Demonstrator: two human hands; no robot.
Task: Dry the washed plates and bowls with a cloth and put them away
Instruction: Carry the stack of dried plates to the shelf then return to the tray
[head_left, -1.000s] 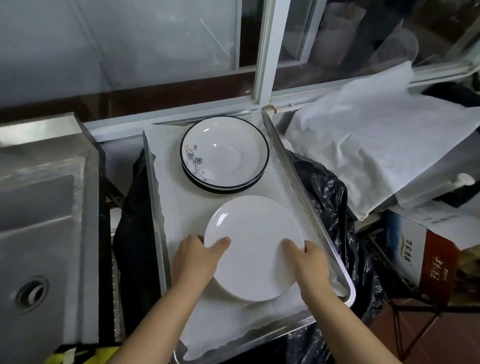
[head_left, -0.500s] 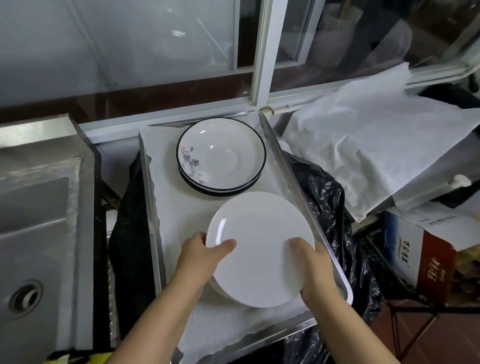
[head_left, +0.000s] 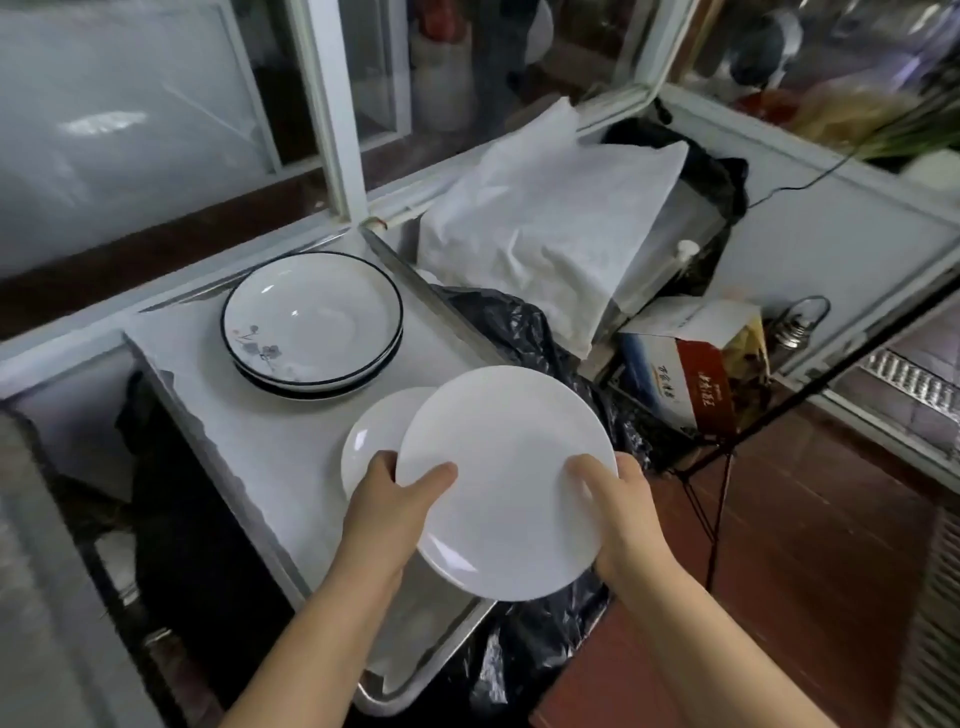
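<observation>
Glossy, smooth white plate (head_left: 511, 486); glazed black-rimmed bowls (head_left: 311, 317); brushed metal tray (head_left: 426, 670) lined with matt white cloth (head_left: 260, 441); crinkled shiny black plastic bag (head_left: 519, 332); printed cardboard box (head_left: 691, 374).

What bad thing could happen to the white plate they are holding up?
The white plate hangs past the tray edge, above the floor, held only at its rim by the left hand and right hand; if wet, it could slip and break. Carried back carelessly, it might also knock the plain plate left on the tray.
</observation>
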